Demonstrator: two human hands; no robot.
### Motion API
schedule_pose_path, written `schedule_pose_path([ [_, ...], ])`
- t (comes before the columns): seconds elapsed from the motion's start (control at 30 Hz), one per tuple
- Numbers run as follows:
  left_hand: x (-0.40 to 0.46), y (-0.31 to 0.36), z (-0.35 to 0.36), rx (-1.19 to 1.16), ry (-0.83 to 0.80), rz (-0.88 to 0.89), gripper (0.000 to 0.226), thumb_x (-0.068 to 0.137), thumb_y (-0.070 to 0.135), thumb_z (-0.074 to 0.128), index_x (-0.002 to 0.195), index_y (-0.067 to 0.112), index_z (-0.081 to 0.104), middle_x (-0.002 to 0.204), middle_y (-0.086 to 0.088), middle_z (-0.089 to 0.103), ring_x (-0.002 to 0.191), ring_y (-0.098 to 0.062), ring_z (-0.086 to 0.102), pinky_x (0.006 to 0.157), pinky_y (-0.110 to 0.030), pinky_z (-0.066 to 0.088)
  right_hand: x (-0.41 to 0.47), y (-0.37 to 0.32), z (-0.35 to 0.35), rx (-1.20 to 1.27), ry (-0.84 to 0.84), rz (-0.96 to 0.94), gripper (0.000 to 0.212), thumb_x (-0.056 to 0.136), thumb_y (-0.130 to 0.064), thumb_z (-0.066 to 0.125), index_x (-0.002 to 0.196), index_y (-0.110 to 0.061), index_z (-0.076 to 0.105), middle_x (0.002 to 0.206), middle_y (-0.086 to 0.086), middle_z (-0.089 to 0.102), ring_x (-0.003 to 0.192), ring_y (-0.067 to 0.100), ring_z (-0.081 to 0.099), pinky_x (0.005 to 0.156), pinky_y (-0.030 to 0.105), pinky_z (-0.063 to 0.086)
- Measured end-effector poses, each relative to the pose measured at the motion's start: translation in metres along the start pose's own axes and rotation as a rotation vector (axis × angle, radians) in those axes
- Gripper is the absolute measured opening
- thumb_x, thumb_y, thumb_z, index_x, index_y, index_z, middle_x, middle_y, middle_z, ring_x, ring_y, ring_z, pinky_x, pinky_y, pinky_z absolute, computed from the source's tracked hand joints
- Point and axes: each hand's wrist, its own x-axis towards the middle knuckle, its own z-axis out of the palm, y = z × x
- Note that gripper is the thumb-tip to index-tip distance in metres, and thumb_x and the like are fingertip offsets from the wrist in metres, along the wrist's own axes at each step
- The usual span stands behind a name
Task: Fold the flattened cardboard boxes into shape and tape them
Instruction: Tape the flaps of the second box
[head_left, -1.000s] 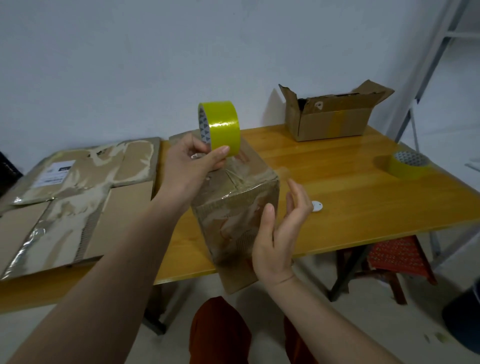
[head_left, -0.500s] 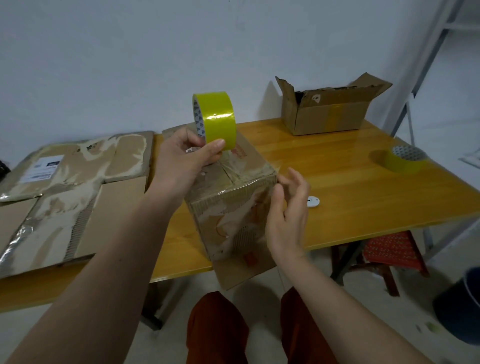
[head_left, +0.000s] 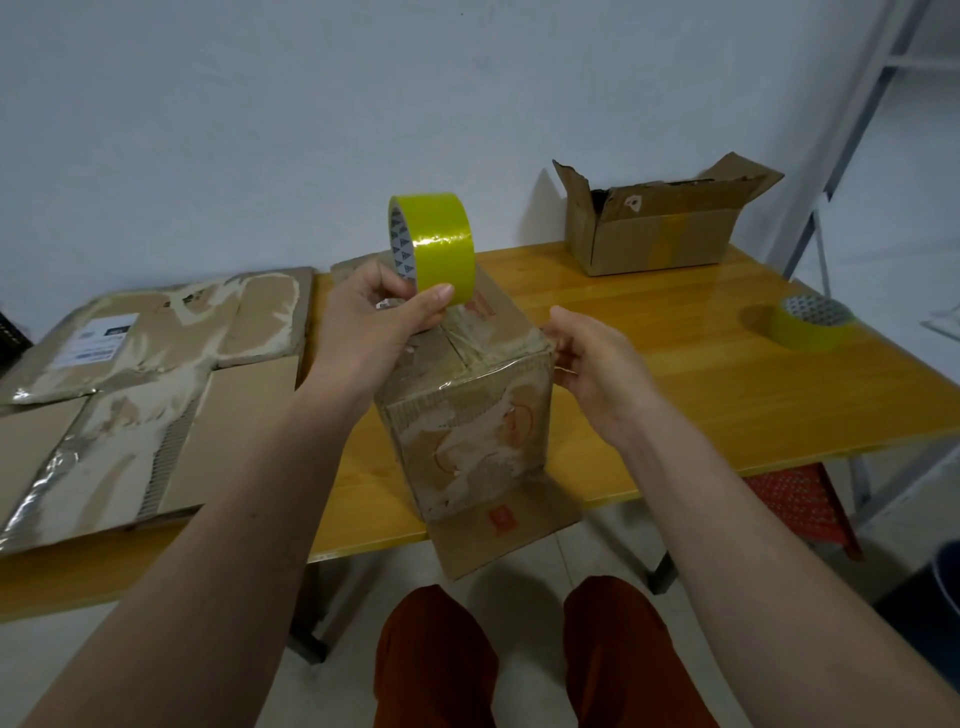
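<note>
A worn cardboard box (head_left: 470, 431) stands folded at the front edge of the wooden table (head_left: 675, 395), its top flaps closed and a lower flap hanging over the edge. My left hand (head_left: 374, 332) holds a yellow tape roll (head_left: 434, 247) upright above the box top, thumb and fingers pinching it. A strip of tape runs from the roll down onto the top seam. My right hand (head_left: 597, 358) touches the box's upper right corner, fingers curled against it.
Flattened cardboard boxes (head_left: 130, 395) lie stacked on the table's left side. An open folded box (head_left: 660, 228) stands at the back right. A second yellow tape roll (head_left: 813, 322) lies flat near the right edge. A red stool (head_left: 795, 509) stands under the table.
My right hand has risen from the box's front lower side to its upper right corner. The left hand with the roll has stayed above the box top.
</note>
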Motion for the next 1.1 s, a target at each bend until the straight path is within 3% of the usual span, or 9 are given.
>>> schedule_pose_path([
  [0.23, 0.000, 0.001, 0.001, 0.030, 0.013, -0.001, 0.035, 0.061, 0.035, 0.081, 0.072, 0.018, 0.052, 0.094, -0.010, 0.073, 0.086, -0.024, 0.073, 0.091, -0.052, 0.054, 0.002, 0.009, 0.006, 0.057, 0.065, 0.032, 0.021, 0.091, -0.021, 0.062, 0.071, -0.017, 0.055, 0.072, 0.001, 0.053, 0.071, 0.015, 0.049, 0.072, 0.030, 0.042],
  [0.37, -0.001, 0.000, 0.001, 0.062, 0.016, -0.004, 0.036, 0.062, 0.038, 0.082, 0.072, 0.019, 0.053, 0.095, -0.011, 0.073, 0.086, -0.024, 0.073, 0.091, -0.055, 0.052, 0.002, 0.018, 0.016, 0.054, 0.197, 0.119, 0.016, 0.092, -0.032, 0.061, 0.089, -0.017, 0.054, 0.084, 0.000, 0.060, 0.081, 0.016, 0.055, 0.074, 0.032, 0.045],
  [0.5, 0.000, -0.001, 0.001, 0.070, 0.021, -0.006, 0.032, 0.069, 0.031, 0.083, 0.073, 0.018, 0.054, 0.093, -0.011, 0.073, 0.085, -0.023, 0.073, 0.091, -0.056, 0.052, 0.001, 0.031, 0.018, 0.033, 0.241, 0.236, 0.011, 0.096, -0.022, 0.053, 0.096, -0.012, 0.054, 0.081, 0.003, 0.058, 0.074, 0.016, 0.052, 0.064, 0.030, 0.045],
  [0.57, 0.000, -0.001, 0.002, 0.068, 0.023, -0.007, 0.033, 0.067, 0.032, 0.083, 0.073, 0.018, 0.054, 0.093, -0.011, 0.073, 0.086, -0.023, 0.073, 0.091, -0.056, 0.052, 0.002, 0.035, 0.011, -0.048, 0.263, 0.263, 0.009, 0.096, -0.020, 0.053, 0.097, -0.011, 0.056, 0.094, 0.009, 0.064, 0.084, 0.020, 0.057, 0.075, 0.037, 0.050],
  [0.67, -0.002, 0.000, 0.003, 0.042, 0.029, -0.008, 0.035, 0.063, 0.035, 0.082, 0.073, 0.018, 0.054, 0.093, -0.011, 0.073, 0.085, -0.022, 0.073, 0.089, -0.052, 0.054, 0.000, 0.023, 0.008, -0.155, 0.407, 0.050, 0.019, 0.098, -0.025, 0.047, 0.109, -0.013, 0.057, 0.113, 0.007, 0.062, 0.106, 0.021, 0.058, 0.094, 0.038, 0.047],
  [0.77, -0.001, -0.001, 0.001, -0.017, 0.032, -0.001, 0.036, 0.061, 0.037, 0.081, 0.072, 0.019, 0.051, 0.091, -0.007, 0.071, 0.086, -0.022, 0.073, 0.087, -0.046, 0.056, -0.005, 0.001, 0.023, -0.324, 0.187, -0.250, 0.031, 0.099, -0.026, 0.046, 0.127, -0.016, 0.055, 0.125, -0.005, 0.058, 0.115, 0.007, 0.053, 0.097, 0.025, 0.044],
  [0.87, 0.000, -0.003, 0.001, -0.073, 0.030, 0.011, 0.035, 0.062, 0.034, 0.080, 0.071, 0.019, 0.051, 0.089, -0.007, 0.068, 0.086, -0.023, 0.073, 0.080, -0.035, 0.057, -0.004, 0.002, 0.030, -0.504, 0.005, -0.286, 0.037, 0.102, -0.012, 0.037, 0.136, -0.011, 0.051, 0.136, 0.000, 0.053, 0.125, 0.010, 0.047, 0.107, 0.030, 0.039],
  [1.03, 0.002, -0.004, 0.002, -0.126, 0.025, 0.038, 0.031, 0.068, 0.025, 0.080, 0.070, 0.017, 0.050, 0.092, -0.009, 0.067, 0.088, -0.024, 0.072, 0.073, -0.022, 0.056, -0.001, -0.004, 0.027, -0.399, 0.070, -0.226, 0.040, 0.103, -0.010, 0.031, 0.142, -0.014, 0.044, 0.143, 0.000, 0.048, 0.131, 0.011, 0.043, 0.110, 0.028, 0.035],
  [1.1, 0.003, -0.006, 0.000, -0.142, 0.030, 0.048, 0.030, 0.069, 0.023, 0.080, 0.070, 0.017, 0.050, 0.092, -0.010, 0.067, 0.089, -0.024, 0.072, 0.072, -0.021, 0.055, -0.010, 0.001, 0.029, -0.704, 0.143, -0.397, 0.041, 0.104, -0.016, 0.029, 0.142, -0.013, 0.043, 0.148, 0.002, 0.041, 0.140, 0.014, 0.031, 0.115, 0.028, 0.025],
])
